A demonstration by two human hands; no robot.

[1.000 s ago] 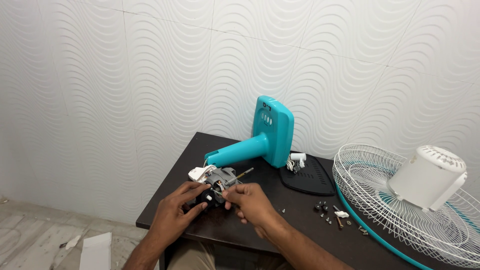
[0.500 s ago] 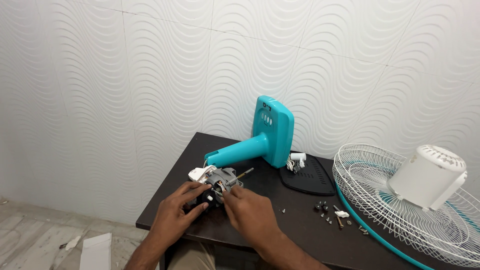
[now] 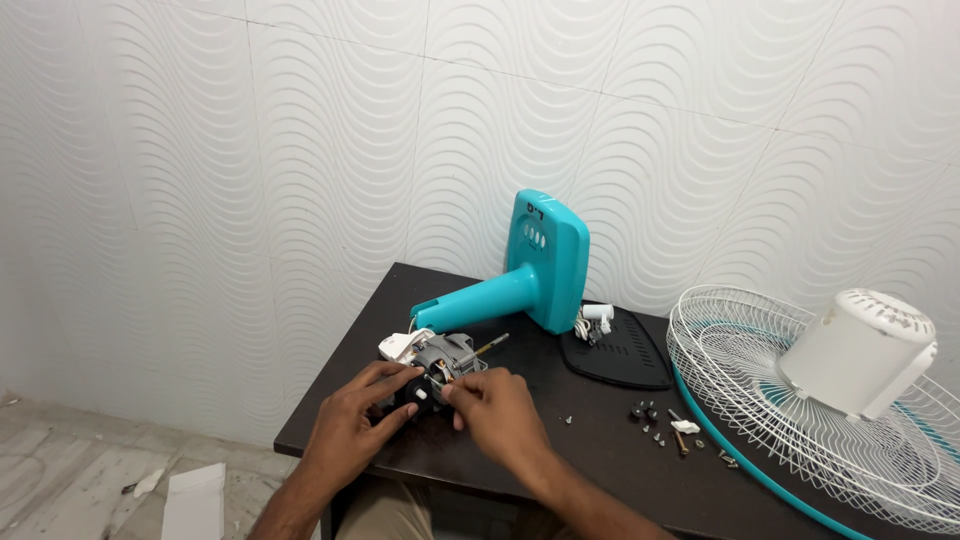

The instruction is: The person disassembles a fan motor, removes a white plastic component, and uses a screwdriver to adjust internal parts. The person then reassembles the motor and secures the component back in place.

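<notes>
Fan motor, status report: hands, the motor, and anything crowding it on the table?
Left hand and right hand both gripping the fan motor at the table's front edge. Teal fan stand lies just behind. Loose screws off right, clear.

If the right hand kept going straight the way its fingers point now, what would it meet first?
The right hand points left toward the fan motor, which its fingertips already seem to touch at the small white part. Just beyond lies the left hand; depth between them is hard to judge.

White markings on the teal fan base (image 3: 552, 262) (too small to read), upright at wall
</notes>
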